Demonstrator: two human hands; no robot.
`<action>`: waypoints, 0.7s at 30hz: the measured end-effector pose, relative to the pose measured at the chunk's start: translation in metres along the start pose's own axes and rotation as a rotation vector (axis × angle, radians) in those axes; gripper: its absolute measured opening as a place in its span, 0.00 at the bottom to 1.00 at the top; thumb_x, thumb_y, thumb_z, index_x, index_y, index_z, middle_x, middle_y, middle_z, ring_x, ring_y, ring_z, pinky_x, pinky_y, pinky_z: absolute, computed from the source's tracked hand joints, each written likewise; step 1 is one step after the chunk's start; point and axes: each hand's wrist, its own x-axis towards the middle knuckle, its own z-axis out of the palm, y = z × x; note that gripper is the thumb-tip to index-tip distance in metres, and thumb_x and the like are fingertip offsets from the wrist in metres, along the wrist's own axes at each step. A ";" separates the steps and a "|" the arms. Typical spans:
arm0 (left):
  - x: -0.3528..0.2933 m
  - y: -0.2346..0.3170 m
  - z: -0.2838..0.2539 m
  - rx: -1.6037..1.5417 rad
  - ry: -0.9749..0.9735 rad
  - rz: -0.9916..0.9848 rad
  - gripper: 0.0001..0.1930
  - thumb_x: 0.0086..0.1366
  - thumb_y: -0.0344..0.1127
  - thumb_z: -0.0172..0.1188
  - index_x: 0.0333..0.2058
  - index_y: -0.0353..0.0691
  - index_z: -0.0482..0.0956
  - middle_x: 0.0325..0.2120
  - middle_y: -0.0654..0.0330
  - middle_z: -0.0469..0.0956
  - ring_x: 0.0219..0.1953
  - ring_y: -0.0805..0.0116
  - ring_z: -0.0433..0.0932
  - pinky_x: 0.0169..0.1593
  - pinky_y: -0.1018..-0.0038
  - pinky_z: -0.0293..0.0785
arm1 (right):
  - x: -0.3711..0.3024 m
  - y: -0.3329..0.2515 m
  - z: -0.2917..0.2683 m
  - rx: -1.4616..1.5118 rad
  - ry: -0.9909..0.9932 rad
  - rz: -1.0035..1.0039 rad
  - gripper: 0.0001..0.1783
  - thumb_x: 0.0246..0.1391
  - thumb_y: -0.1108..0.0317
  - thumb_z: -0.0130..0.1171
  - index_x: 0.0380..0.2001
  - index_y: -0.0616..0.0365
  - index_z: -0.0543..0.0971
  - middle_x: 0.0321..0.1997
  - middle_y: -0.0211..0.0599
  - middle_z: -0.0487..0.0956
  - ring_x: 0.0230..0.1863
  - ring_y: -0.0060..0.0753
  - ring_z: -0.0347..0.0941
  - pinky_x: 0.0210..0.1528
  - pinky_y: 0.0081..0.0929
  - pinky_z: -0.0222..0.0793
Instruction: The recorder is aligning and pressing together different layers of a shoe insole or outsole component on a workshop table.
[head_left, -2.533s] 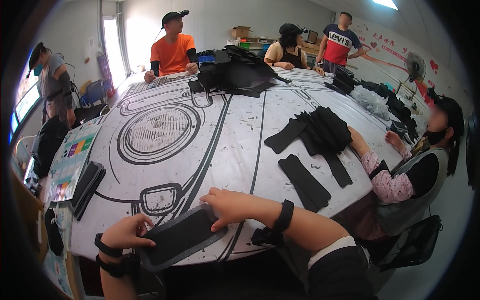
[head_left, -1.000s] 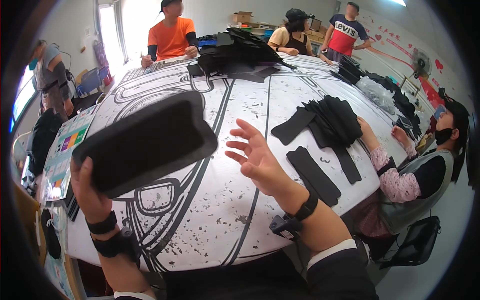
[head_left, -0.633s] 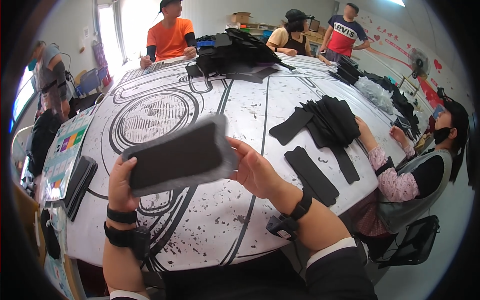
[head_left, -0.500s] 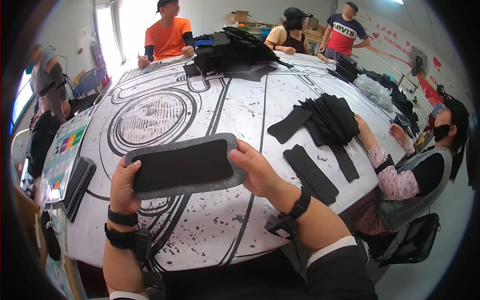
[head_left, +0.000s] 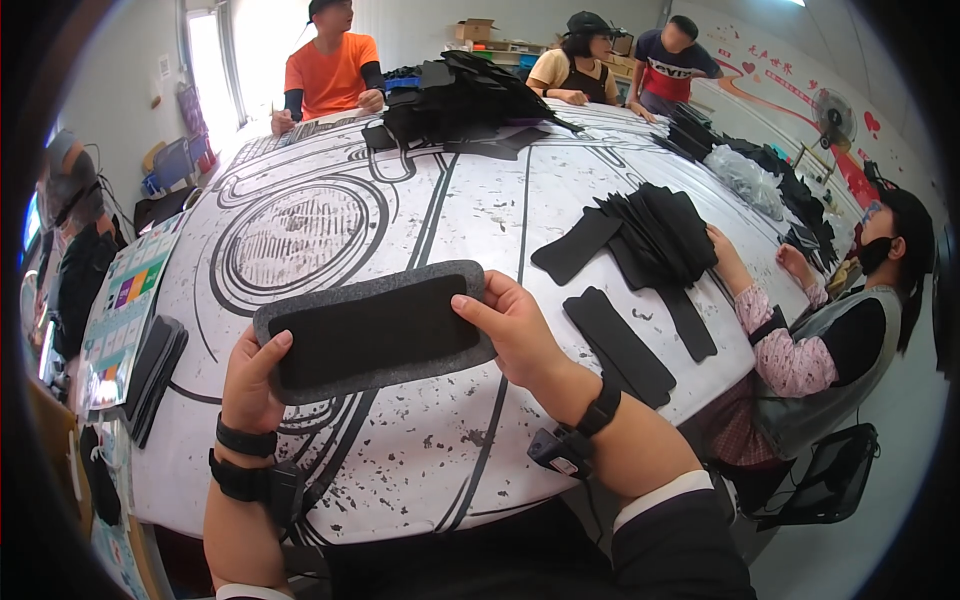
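Note:
Between my two hands, above the near part of the table, is a long felt pad (head_left: 375,335) with rounded corners. Its middle is black and its rim is speckled grey. My left hand (head_left: 252,380) grips the left end, thumb on the face and fingers behind it. At the other end my right hand (head_left: 515,325) pinches the pad, thumb lying on the black part near the edge. Both hands' fingers are partly hidden behind the pad. To its right lie loose black pads (head_left: 620,345) and a fanned pile of black pads (head_left: 660,235).
A white table (head_left: 480,210) with black line drawings spreads ahead. At its left edge stand a stack of dark pads (head_left: 155,370) and a printed sheet (head_left: 130,300). Farther back is a large black heap (head_left: 465,100). A clear plastic bag (head_left: 745,180) lies right. Several people surround the table.
My right thumb has slid inward onto the black part, and my left thumb has shifted slightly. A person at the back right has bent toward the table; the one at far left has stooped.

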 end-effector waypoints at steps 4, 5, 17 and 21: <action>-0.002 0.000 0.001 0.011 0.002 -0.017 0.15 0.59 0.31 0.55 0.44 0.32 0.70 0.40 0.53 0.76 0.42 0.65 0.76 0.49 0.71 0.71 | 0.000 0.001 0.000 -0.008 0.004 -0.010 0.14 0.54 0.74 0.54 0.43 0.66 0.69 0.41 0.36 0.76 0.42 0.21 0.71 0.48 0.19 0.66; -0.002 0.000 0.001 0.013 0.007 -0.018 0.14 0.59 0.30 0.55 0.43 0.32 0.70 0.40 0.53 0.76 0.42 0.66 0.76 0.49 0.71 0.71 | 0.000 0.001 0.000 -0.008 0.004 -0.010 0.14 0.54 0.74 0.54 0.43 0.66 0.69 0.41 0.36 0.76 0.42 0.21 0.71 0.48 0.19 0.66; -0.001 -0.003 -0.002 0.001 0.064 0.034 0.13 0.58 0.28 0.56 0.42 0.33 0.72 0.39 0.54 0.77 0.40 0.66 0.77 0.47 0.72 0.73 | -0.003 -0.004 0.006 -0.061 -0.027 0.002 0.17 0.51 0.74 0.58 0.44 0.65 0.69 0.42 0.35 0.75 0.44 0.21 0.70 0.49 0.20 0.66; 0.000 -0.003 -0.003 0.000 0.071 0.057 0.12 0.58 0.28 0.56 0.41 0.34 0.72 0.38 0.54 0.77 0.40 0.66 0.77 0.47 0.72 0.73 | -0.002 -0.003 0.006 -0.098 -0.042 0.018 0.17 0.50 0.74 0.59 0.44 0.65 0.69 0.42 0.35 0.75 0.44 0.21 0.70 0.49 0.20 0.67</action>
